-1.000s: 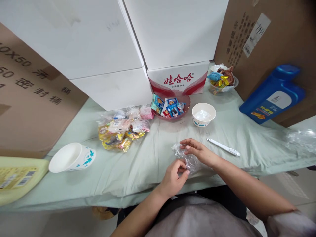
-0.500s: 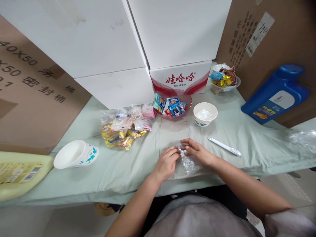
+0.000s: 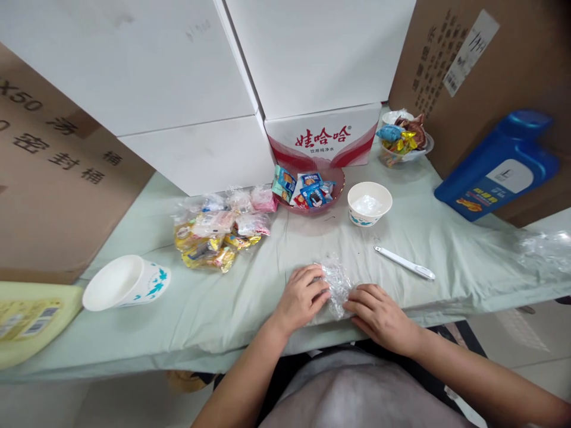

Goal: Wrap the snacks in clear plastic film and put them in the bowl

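A pale green cloth covers a table [image 3: 232,315] backed by stacked white boxes [image 3: 187,71], between two brown cartons [image 3: 513,59]. Near its front edge lies one crumpled piece of clear plastic [image 3: 338,288]. The left hand [image 3: 300,301] and right hand [image 3: 381,316] touch its two sides, fingers close together and gently curled; whether they pinch is impossible to tell. Around: two leaf-printed paper cups [image 3: 154,284], two bottles [image 3: 484,175], one pink bowl [image 3: 332,204], one white cutter [image 3: 404,263].

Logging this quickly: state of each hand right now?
Left hand: half-curled, touching crumpled clear plastic; grip cannot be told.
Right hand: half-curled at the plastic's right edge; grip cannot be told.
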A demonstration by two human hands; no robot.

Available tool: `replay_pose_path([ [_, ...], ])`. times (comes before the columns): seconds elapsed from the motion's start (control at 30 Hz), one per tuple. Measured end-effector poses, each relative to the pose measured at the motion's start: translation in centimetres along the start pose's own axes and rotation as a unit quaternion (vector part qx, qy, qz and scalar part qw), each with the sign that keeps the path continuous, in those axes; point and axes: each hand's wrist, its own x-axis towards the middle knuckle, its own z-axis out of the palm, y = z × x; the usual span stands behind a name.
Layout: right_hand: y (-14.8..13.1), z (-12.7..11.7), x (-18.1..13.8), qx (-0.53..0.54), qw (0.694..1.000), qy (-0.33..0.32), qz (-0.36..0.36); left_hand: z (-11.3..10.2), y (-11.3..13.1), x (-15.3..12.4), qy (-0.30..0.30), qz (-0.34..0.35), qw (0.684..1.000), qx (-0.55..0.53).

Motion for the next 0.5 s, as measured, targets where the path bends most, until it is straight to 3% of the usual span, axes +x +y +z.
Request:
replay_pose_path([
  [0.2,-0.4,-1.3,2.4,0.074,0.997,0.018,-0.028,0.0,-0.1,-0.2,0.014,0.037,0.998,-0.04],
  [0.33,0.8,-1.6,5.3,0.077,0.995,0.037,0.055,0.0,-0.2,-0.1,0.036,0.034,0.997,-0.055],
  [0.5,2.4,-0.1,8.6,-0.059,0.985,-0.007,0.16,0.1,-0.3,-0.2,0.044,0.026,0.997,-0.049],
])
